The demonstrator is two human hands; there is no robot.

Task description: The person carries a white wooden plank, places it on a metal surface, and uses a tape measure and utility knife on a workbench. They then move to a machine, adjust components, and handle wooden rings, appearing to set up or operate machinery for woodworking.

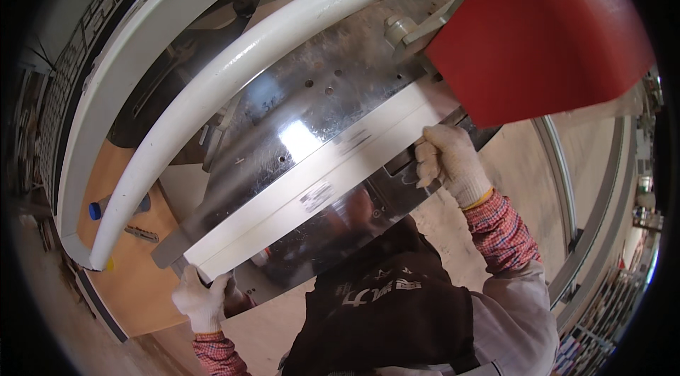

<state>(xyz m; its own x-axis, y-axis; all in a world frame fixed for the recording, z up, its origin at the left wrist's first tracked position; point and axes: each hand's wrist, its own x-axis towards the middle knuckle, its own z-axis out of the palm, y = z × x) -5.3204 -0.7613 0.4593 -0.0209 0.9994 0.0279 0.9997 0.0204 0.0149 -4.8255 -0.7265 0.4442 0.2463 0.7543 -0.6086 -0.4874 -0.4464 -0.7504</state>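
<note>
A long white strip [283, 221], with a seam running along it and printed marks, lies slantwise across a shiny metal machine table [283, 103]. My left hand [202, 298], in a white knit glove, is closed round the strip's near-left end, with the thumb and fingers on either side of it. My right hand [453, 163], gloved too, is closed at the strip's near edge further right, beside a dark slot in the table. Its fingers are curled, and their tips are partly hidden. Just past this hand, the strip's far end runs beneath a red guard [538, 43].
A thick white curved tube [212, 78] arches over the table's left side. Beneath it, a wooden surface [145, 298] holds a blue-capped bottle [117, 207] and a utility knife [142, 234]. A metal bolt [400, 29] sits beside the guard. Metal rails [559, 170] run along the right.
</note>
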